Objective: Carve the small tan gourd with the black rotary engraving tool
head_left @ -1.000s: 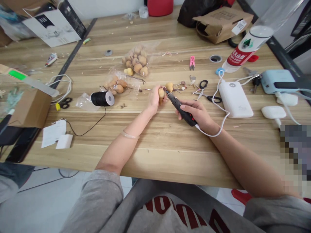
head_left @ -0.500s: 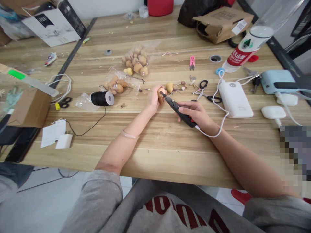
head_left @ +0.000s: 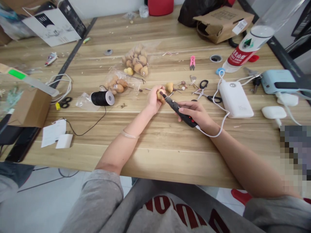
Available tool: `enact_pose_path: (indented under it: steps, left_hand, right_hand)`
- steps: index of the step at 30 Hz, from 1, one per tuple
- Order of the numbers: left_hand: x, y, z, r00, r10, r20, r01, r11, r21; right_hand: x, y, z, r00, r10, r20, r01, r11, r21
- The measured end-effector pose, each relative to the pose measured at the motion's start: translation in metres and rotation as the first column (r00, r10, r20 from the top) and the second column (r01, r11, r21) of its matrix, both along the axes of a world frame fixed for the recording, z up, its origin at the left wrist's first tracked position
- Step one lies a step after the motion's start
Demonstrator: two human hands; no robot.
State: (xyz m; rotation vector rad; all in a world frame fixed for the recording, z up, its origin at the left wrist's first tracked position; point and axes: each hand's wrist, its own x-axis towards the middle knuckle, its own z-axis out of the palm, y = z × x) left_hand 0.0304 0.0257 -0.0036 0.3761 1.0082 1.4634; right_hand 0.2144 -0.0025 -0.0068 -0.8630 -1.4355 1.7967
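Note:
My left hand is closed round a small tan, nut-like piece, partly hidden by the fingers. In my right hand is a black rotary tool with a red light, its tip against or very close to the tan piece. A white cable runs from the tool's rear end to a white power bank. Just beyond my hands lies a yellowish gourd-shaped piece, beside several small tool bits. Black-handled scissors rest to the right of these.
Clear bags of round tan pieces and brown ones lie beyond my left hand. A spool of black cord is at left. Pink pliers, a bottle and a blue device stand further right.
The tan piece has turned or shifted slightly in my left hand. My right hand and the rotary tool stay almost in place.

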Motion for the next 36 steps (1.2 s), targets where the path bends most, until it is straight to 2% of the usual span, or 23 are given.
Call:
enact_pose_path:
  steps: [4,9,14,19,21,25,29,36]
  left_hand:
    - [0.0025,-0.0011,0.0023,1.0,0.024,-0.009,-0.025,0.999,-0.048]
    - [0.002,0.0001,0.001,0.999,0.022,-0.028,-0.021,1.0,0.005]
    - [0.0018,0.0005,0.0005,0.999,0.035,-0.014,-0.036,0.998,-0.045]
    - [0.0042,-0.0014,0.0026,0.997,0.042,-0.071,-0.044,0.999,-0.03]
    - [0.0043,-0.0008,0.0015,0.995,0.05,-0.085,-0.053,0.998,-0.026]
    - [0.0028,0.0015,-0.0017,0.997,0.055,-0.053,-0.056,0.998,-0.027]
    - [0.0021,0.0015,-0.0015,0.998,0.039,-0.049,-0.039,0.999,-0.004]
    - [0.0014,0.0006,-0.0016,1.0,0.025,-0.017,-0.025,1.0,-0.014]
  right_hand:
    - [-0.0001,-0.0006,0.0011,0.999,-0.033,-0.003,0.033,0.999,-0.007]
    - [0.0001,-0.0004,0.001,1.0,0.016,0.017,-0.016,1.0,0.026]
    - [0.0003,-0.0002,0.0003,1.0,-0.018,0.013,0.018,1.0,0.023]
    - [-0.0009,-0.0019,0.0026,0.999,0.041,0.021,-0.042,0.998,0.045]
    - [-0.001,-0.0021,0.0029,1.0,0.02,0.019,-0.021,0.999,0.037]
    - [0.0005,-0.0008,0.0017,1.0,-0.029,0.012,0.029,1.0,0.012]
    - [0.0011,-0.0001,0.0002,1.0,0.01,0.008,-0.01,1.0,0.022]
    - [0.0006,-0.001,0.0019,1.0,0.003,0.016,-0.004,1.0,0.022]
